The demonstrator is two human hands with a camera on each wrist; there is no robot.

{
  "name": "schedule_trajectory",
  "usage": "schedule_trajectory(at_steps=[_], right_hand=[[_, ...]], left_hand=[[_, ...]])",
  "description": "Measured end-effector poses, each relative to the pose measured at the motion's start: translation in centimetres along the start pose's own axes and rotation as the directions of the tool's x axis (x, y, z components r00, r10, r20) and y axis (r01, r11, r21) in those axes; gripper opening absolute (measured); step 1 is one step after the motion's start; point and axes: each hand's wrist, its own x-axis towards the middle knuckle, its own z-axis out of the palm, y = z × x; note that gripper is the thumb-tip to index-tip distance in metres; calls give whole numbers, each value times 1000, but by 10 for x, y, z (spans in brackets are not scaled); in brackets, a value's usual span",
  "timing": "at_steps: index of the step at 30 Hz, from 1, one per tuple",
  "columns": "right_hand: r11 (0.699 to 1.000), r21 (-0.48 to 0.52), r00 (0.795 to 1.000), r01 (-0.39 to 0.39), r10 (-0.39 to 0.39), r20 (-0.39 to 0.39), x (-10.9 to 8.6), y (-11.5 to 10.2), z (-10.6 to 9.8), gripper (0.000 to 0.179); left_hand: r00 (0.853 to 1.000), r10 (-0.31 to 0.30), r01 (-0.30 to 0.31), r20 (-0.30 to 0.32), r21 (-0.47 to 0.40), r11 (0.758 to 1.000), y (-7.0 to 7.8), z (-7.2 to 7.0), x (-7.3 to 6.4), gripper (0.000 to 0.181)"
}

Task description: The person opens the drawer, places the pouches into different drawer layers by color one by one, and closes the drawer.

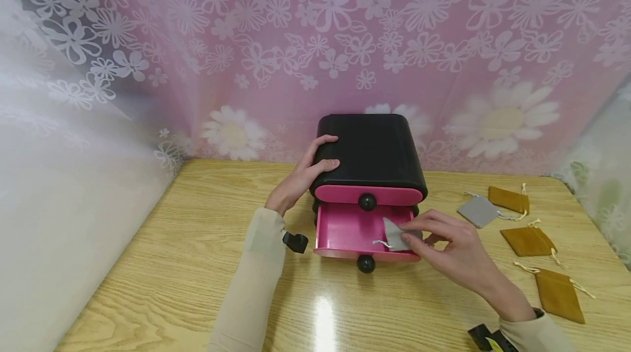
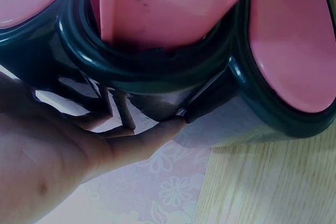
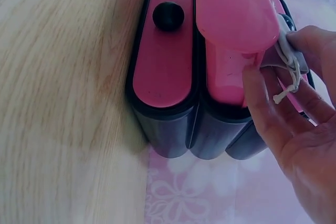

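The right hand (image 1: 451,243) pinches a small grey fabric drawstring pouch (image 1: 394,237) between thumb and fingertips; it extends left of them over the open pink plastic drawer (image 1: 340,229). Farther off, the left hand (image 1: 304,174), thumb and fingers apart, rests on the rounded black cabinet's (image 1: 370,146) left edge.

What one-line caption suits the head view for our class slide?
The left hand rests on a black drawer unit while the right hand pinches a gray pouch at its open pink drawer.
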Motion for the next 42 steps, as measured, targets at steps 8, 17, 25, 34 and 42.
schedule_trajectory(at_steps=[8, 17, 25, 34, 42], right_hand=[[990, -18, 989, 139, -139, -53, 8, 2, 4, 45], [985, -22, 984, 171, -172, -43, 17, 0, 10, 44], [988, -7, 988, 156, -156, -5, 22, -3, 15, 41], [987, -35, 987, 157, -155, 32, 24, -3, 19, 38], [987, -95, 991, 128, -124, 45, 25, -4, 21, 31]], left_hand=[[1000, -8, 8, 3, -3, 1000, -1, -1, 0, 50], [1000, -8, 8, 7, -3, 1000, 0, -1, 0, 50], [1000, -10, 10, 1, 3, 1000, 1, 0, -1, 49], [1000, -13, 13, 0, 2, 1000, 2, 0, -2, 49], [1000, -13, 13, -2, -4, 1000, 2, 0, -1, 48]])
